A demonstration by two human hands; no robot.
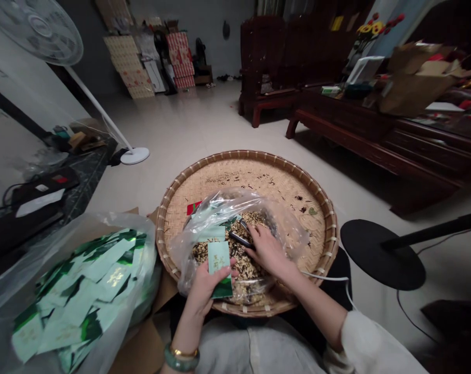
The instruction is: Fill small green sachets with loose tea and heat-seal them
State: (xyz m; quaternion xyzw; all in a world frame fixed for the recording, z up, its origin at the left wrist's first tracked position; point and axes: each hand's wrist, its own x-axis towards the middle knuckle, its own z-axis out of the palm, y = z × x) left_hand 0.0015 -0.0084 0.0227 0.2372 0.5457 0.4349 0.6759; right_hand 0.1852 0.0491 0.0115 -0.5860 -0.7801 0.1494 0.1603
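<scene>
My left hand is closed on a pale green tea packet with gold lettering and a dark green lower end. My right hand is closed round black tongs, whose two arms stand apart and point left. Both hands are over an open clear plastic bag on a round woven bamboo tray. Inside the bag lies a loose dried mix of pale and dark bits, with more green packets on its left side. The tongs' tips are close to the mix; contact is unclear.
Left of the tray, a large plastic bag holds many green packets. A white cable crosses the tray's right rim. Round stand bases, black and white, stand on the floor. A dark wooden table is at right.
</scene>
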